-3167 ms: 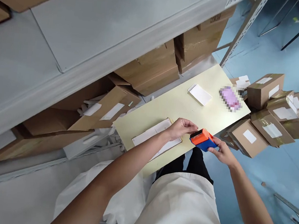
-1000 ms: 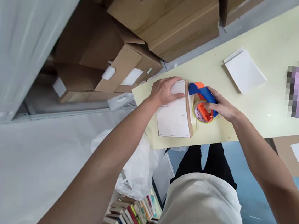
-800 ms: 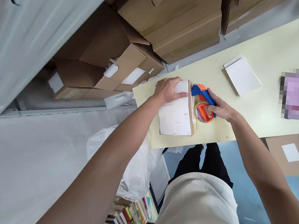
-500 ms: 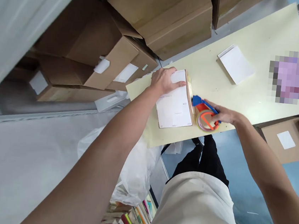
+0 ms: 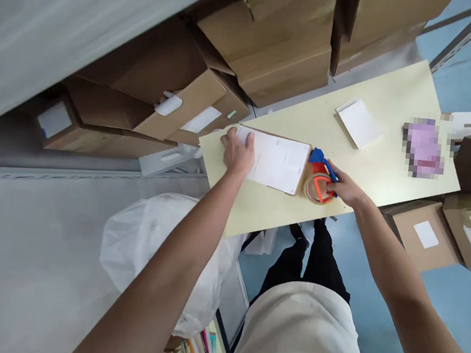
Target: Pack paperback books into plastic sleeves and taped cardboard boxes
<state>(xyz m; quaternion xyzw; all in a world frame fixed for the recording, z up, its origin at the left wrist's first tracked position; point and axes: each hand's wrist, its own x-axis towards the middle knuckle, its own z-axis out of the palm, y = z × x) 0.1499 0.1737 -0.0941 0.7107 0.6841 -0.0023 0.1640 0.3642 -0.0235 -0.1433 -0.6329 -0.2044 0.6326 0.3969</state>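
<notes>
Left hand (image 5: 238, 153): fingers spread flat, pressing the left end of flat cardboard parcel (image 5: 279, 160). Parcel closed, contents unseen. Right hand (image 5: 345, 186): fingers clamped on tape dispenser (image 5: 318, 181), which touches the parcel's edge just past the fingertips. Both rest on yellow table (image 5: 396, 92). Closed boxes (image 5: 423, 235) right of that hand.

Left hand (image 5: 238, 153) pressing labelled parcel (image 5: 277, 159), right hand (image 5: 346, 187) gripping tape dispenser (image 5: 318, 181)

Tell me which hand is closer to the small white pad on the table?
Right. The right hand holds the tape dispenser near the white pad; the left hand rests on the box, farther off.
</notes>
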